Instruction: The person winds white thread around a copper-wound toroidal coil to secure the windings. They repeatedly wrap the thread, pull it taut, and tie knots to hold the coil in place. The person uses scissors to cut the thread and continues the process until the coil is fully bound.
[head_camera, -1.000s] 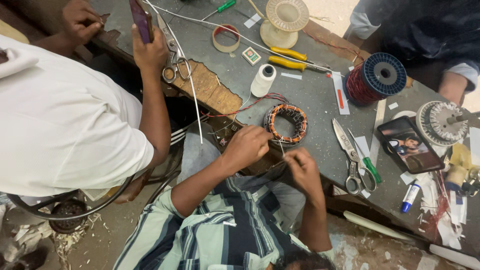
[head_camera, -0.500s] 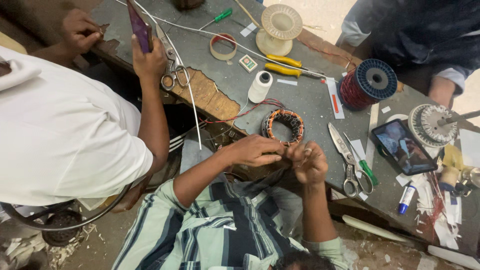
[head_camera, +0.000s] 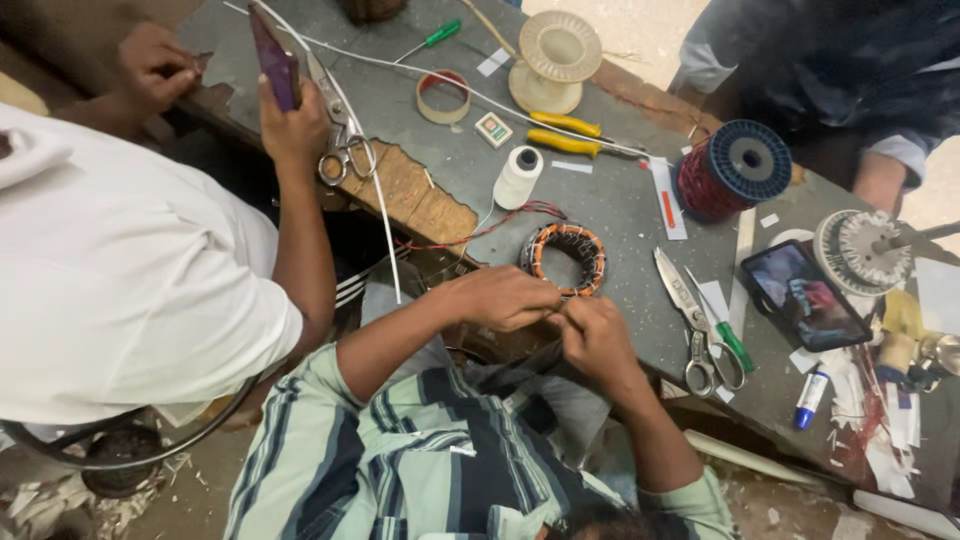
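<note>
My left hand (head_camera: 500, 298) and my right hand (head_camera: 595, 340) meet at the near edge of the grey table (head_camera: 620, 200). Their fingertips pinch together on a thin wire, just below a round stator (head_camera: 568, 258) wound with copper and orange coils. The stator lies flat on the table, touching my left fingers. Red leads (head_camera: 470, 232) run from it to the left. What exactly sits between my fingers is too small to make out.
Scissors (head_camera: 695, 325) and a green screwdriver (head_camera: 735, 345) lie right of the stator, then a phone (head_camera: 805, 295). A white thread spool (head_camera: 518, 178), red wire spool (head_camera: 735, 170) and yellow pliers (head_camera: 565, 135) sit further back. A person in white (head_camera: 110, 280) holds a phone at left.
My two hands have drawn closer together until their fingertips touch below the stator. The person at left has kept the phone raised.
</note>
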